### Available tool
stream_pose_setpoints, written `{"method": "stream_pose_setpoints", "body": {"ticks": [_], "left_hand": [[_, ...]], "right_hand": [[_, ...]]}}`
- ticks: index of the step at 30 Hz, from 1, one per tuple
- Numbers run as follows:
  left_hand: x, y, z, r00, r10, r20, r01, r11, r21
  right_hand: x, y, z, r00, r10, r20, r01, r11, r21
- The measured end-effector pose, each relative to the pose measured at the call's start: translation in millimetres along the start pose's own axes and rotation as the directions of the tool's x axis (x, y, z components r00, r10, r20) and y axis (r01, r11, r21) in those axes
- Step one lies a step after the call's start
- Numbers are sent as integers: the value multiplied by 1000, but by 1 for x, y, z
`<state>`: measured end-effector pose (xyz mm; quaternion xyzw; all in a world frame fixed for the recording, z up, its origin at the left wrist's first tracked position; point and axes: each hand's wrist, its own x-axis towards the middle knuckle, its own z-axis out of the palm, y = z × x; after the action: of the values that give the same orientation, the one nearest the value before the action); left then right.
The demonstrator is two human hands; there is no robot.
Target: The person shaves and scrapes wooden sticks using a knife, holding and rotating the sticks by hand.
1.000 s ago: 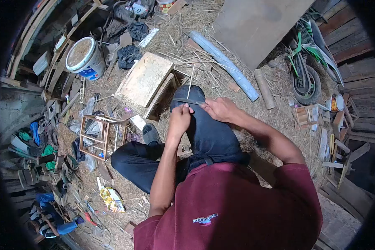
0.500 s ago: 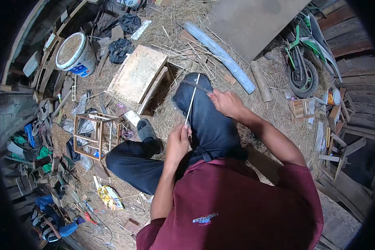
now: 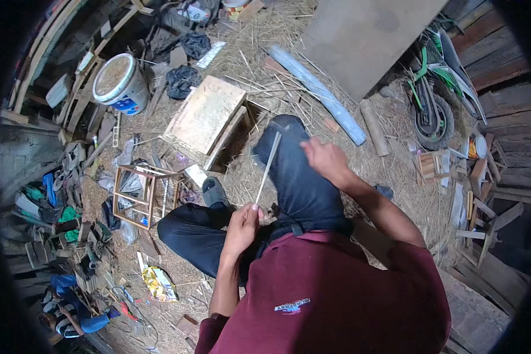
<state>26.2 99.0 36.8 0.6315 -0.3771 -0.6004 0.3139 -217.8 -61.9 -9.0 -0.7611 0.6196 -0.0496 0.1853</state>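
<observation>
My left hand point(image 3: 242, 229) is closed around the lower end of a thin, pale bamboo strip point(image 3: 268, 171). The strip slants up over my dark trouser leg, its far end near the knee point(image 3: 283, 133). My right hand point(image 3: 325, 160) is closed beside the knee, apart from the strip. It grips a knife, whose dark blade is smeared by motion and hardly shows against the trousers.
Ahead stands a wooden box point(image 3: 209, 112), with a small wooden frame point(image 3: 141, 197) to its left. A white bucket point(image 3: 124, 88), a blue-grey roll point(image 3: 318, 94) and a small motorbike point(image 3: 430, 112) lie farther out. Another person point(image 3: 76, 310) sits at lower left. Straw covers the floor.
My right hand has drawn the knife off the strip, and its blade is now blurred. The strip's upper end has dropped lower in view. My left hand keeps its grip. The view has shifted slightly.
</observation>
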Motion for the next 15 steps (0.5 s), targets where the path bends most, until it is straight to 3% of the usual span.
{"method": "stream_pose_setpoints", "body": {"ticks": [1, 7, 9, 12, 15], "left_hand": [[-12, 1, -9, 999, -41, 11, 42, 998, -52], [-10, 8, -33, 985, -157, 74, 171, 954, -247], [33, -12, -15, 994, -13, 111, 49, 942, -332], [68, 10, 23, 991, -14, 134, 60, 936, -347], [94, 19, 43, 993, -32, 112, 72, 924, -375]], "right_hand": [[-2, 6, -1, 999, 41, 15, -41, 999, -7], [7, 26, 9, 991, -90, -101, 105, 983, 153], [12, 22, 3, 976, -137, -168, 176, 953, 247], [7, 8, -7, 964, -171, -202, 233, 911, 341], [2, 7, -9, 962, -262, -79, 273, 907, 320]]}}
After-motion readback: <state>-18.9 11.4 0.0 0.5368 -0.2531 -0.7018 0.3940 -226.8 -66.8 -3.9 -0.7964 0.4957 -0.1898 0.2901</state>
